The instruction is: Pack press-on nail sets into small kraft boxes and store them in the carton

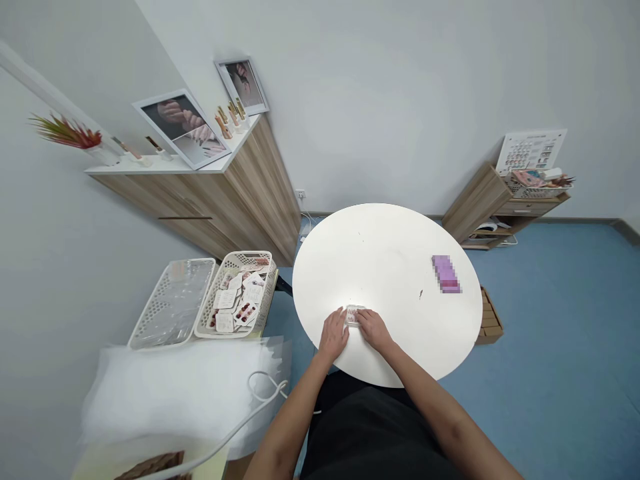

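Observation:
A small flat clear case with several small pinkish nail-shaped pieces in it lies on the white oval table, near my side. My left hand holds its left edge, with thumb and fingers bent around that corner. From the right, my right hand reaches over the case, its bent fingertips resting on the upper right part. Those fingers cover some of the contents, and I cannot make out whether a single piece is pinched in them.
A blurred purple item lies at the table's right. On the left stand a basket of printed cards, a basket of clear plastic and a stack of white sheets. A white cable crosses there. A cardboard box sits on the floor.

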{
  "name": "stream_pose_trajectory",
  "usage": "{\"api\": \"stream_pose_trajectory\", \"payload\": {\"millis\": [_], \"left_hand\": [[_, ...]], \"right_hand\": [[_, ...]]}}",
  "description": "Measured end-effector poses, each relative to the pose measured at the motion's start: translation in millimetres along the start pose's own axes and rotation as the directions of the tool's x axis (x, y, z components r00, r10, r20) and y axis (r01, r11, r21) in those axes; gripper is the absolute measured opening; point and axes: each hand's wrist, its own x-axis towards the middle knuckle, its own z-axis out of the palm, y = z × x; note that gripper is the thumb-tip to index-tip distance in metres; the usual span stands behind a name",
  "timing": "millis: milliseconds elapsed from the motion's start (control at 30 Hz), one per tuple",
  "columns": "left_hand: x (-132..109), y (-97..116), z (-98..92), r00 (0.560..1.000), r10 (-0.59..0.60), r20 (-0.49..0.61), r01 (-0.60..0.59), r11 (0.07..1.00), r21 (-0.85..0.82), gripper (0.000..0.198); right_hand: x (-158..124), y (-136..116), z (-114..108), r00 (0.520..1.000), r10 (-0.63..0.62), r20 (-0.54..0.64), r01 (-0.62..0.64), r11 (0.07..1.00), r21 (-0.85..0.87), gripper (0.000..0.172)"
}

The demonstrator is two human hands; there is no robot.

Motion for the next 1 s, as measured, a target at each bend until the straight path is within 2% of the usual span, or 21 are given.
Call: {"api": "stream_pose_trajectory", "payload": {"millis": [67, 133, 333, 600, 667, 733, 800, 833, 1000], "left_hand": [[-7, 2, 7.8, 0.987, 0.143, 0.078, -0.149, 0.986, 0.077, 0.057], [-12, 3, 16.9, 0.971, 0.197, 0.138, -0.216, 0.966, 0.142, 0.062], [-23, -5, 36.7, 0.959, 0.204, 0.195, -0.245, 0.944, 0.219, 0.070], [-23, -15, 37.6, 0.955, 0.237, 0.178, -0.273, 0.937, 0.217, 0.070], [-19, -17, 36.7, 0.976, 0.149, 0.157, -0.180, 0.961, 0.210, 0.073], [-12, -18, 36.6, 0.990, -0.048, 0.134, 0.016, 0.972, 0.234, 0.085], [-5, -18, 37.4, 0.959, -0.242, 0.149, 0.195, 0.942, 0.273, 0.102], [-1, -18, 38.0, 0.938, -0.298, 0.178, 0.239, 0.926, 0.292, 0.108], [11, -14, 39.7, 0.878, -0.363, 0.312, 0.245, 0.900, 0.360, 0.126]], "right_hand": [[-13, -1, 10, 1.000, -0.023, -0.016, 0.023, 0.999, -0.036, 0.048], [-23, -3, 18, 0.999, -0.032, -0.020, 0.030, 0.997, -0.068, 0.050], [-34, -6, 28, 0.999, -0.042, -0.005, 0.041, 0.992, -0.119, 0.060], [-27, -7, 18, 0.999, -0.018, 0.027, 0.020, 0.996, -0.086, 0.057], [-19, -5, 15, 1.000, 0.020, 0.023, -0.018, 0.998, -0.066, 0.062], [-9, -1, 13, 0.997, 0.071, 0.042, -0.068, 0.996, -0.050, 0.073], [0, 5, 12, 0.992, 0.098, 0.085, -0.096, 0.995, -0.029, 0.081], [4, 8, 12, 0.990, 0.095, 0.103, -0.094, 0.995, -0.015, 0.082], [21, 32, 7, 0.998, 0.030, 0.056, -0.031, 0.999, 0.026, 0.069]]}}
